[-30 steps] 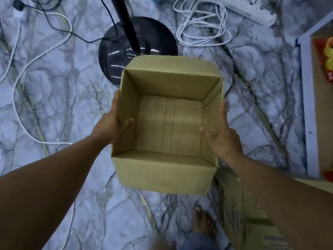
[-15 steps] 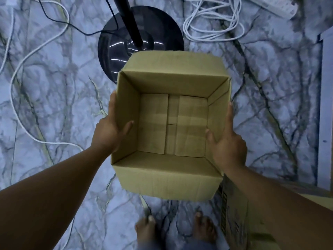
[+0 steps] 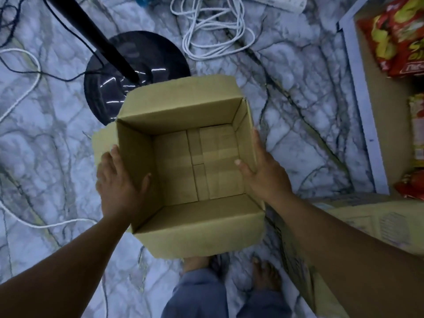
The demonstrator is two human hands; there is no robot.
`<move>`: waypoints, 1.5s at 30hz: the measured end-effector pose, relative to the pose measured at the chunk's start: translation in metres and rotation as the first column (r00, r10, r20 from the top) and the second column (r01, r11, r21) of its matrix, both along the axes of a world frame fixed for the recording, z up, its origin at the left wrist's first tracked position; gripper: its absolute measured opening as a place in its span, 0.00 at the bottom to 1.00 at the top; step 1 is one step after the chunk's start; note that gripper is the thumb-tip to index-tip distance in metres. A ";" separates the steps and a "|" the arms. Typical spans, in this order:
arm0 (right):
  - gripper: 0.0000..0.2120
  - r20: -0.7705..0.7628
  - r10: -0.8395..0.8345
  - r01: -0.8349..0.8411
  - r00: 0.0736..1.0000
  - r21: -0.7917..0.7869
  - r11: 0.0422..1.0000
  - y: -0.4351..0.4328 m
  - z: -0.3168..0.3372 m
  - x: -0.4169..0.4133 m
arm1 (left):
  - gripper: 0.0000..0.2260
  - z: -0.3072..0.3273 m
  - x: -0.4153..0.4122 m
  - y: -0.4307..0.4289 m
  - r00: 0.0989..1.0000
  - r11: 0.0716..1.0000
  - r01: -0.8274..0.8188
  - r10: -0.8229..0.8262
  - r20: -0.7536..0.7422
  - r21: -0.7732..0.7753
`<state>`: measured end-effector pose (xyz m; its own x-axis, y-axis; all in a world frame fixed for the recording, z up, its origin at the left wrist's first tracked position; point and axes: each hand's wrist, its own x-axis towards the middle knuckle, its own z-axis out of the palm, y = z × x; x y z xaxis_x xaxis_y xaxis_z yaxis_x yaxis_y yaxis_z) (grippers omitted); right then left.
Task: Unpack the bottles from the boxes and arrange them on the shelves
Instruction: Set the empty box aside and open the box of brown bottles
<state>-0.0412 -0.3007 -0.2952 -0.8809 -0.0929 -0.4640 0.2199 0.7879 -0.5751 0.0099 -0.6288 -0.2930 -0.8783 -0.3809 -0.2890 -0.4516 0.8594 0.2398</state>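
Over the middle of the marble floor (image 3: 57, 138), an open-topped cardboard box (image 3: 197, 232) sits upright between the left hand (image 3: 117, 182) and the right hand (image 3: 263, 175), each gripping a side wall, thumb inside, fingers seemingly flat outside.

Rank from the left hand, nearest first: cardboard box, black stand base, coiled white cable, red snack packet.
1. Cardboard box: in the left hand.
2. Black stand base: just beyond.
3. Coiled white cable: top centre.
4. Red snack packet: far right.
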 end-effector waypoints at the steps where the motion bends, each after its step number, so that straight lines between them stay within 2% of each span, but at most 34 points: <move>1: 0.38 0.060 -0.047 0.048 0.997 -0.007 0.999 0.004 0.003 0.000 | 0.41 0.004 -0.002 0.007 0.998 0.998 0.058 -0.059 -0.026 -0.038; 3: 0.33 0.130 -0.171 0.173 0.977 -0.002 0.985 0.018 0.010 0.006 | 0.31 0.016 -0.011 0.029 0.973 0.978 0.205 -0.208 -0.104 -0.038; 5: 0.30 0.124 -0.231 0.232 0.965 0.012 0.973 0.038 0.019 0.017 | 0.23 0.029 -0.025 0.060 0.922 0.934 0.355 -0.344 -0.177 0.033; 8: 0.24 0.143 -0.277 0.272 0.950 0.049 0.961 0.073 0.035 0.038 | 0.19 0.048 -0.048 0.120 0.874 0.850 0.484 -0.459 -0.160 0.207; 10: 0.22 0.143 -0.337 0.327 0.931 0.087 0.941 0.101 0.043 0.056 | 0.16 0.056 -0.062 0.163 0.825 0.785 0.565 -0.539 -0.167 0.254; 16: 0.21 0.197 -0.549 0.528 0.812 0.153 0.836 0.183 0.049 0.112 | 0.21 0.065 -0.084 0.277 0.592 0.520 0.786 -0.789 -0.162 0.335; 22: 0.23 0.104 -0.734 0.700 0.672 0.238 0.674 0.243 0.049 0.185 | 0.16 0.050 -0.066 0.387 0.330 0.251 0.899 -0.927 -0.179 0.360; 26: 0.17 -0.023 -0.801 0.776 0.599 0.265 0.572 0.274 0.050 0.224 | 0.20 0.043 -0.041 0.460 0.163 0.092 0.923 -0.973 -0.162 0.373; 30: 0.21 -0.046 -0.847 0.819 0.530 0.288 0.497 0.306 0.044 0.249 | 0.22 0.034 -0.018 0.525 -0.061 -0.121 0.937 -0.980 -0.188 0.328; 33: 0.23 -0.064 -0.863 0.841 0.502 0.269 0.469 0.327 0.034 0.262 | 0.21 0.024 -0.002 0.565 -0.180 -0.231 0.933 -0.963 -0.200 0.275; 35: 0.24 -0.074 -0.871 0.851 0.486 0.264 0.453 0.339 0.027 0.267 | 0.24 0.015 0.005 0.587 -0.226 -0.273 0.927 -0.954 -0.196 0.259; 38: 0.31 -0.081 -0.859 0.842 0.506 0.262 0.472 0.351 0.016 0.272 | 0.30 -0.002 0.011 0.608 -0.309 -0.350 0.910 -0.929 -0.202 0.222; 42: 0.38 -0.029 -0.828 0.813 0.559 0.215 0.541 0.358 0.006 0.275 | 0.38 -0.017 0.019 0.619 -0.403 -0.404 0.896 -0.914 -0.041 0.186; 45: 0.39 -0.028 -0.827 0.813 0.561 0.209 0.544 0.360 0.001 0.278 | 0.39 -0.023 0.018 0.616 -0.437 -0.432 0.881 -0.899 -0.019 0.195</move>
<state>0.2367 0.0591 -0.2941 -0.4964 0.7431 -0.4487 0.8545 0.3271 -0.4036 0.0282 -0.0127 -0.3162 0.1008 0.9346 -0.3411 0.9102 0.0518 0.4110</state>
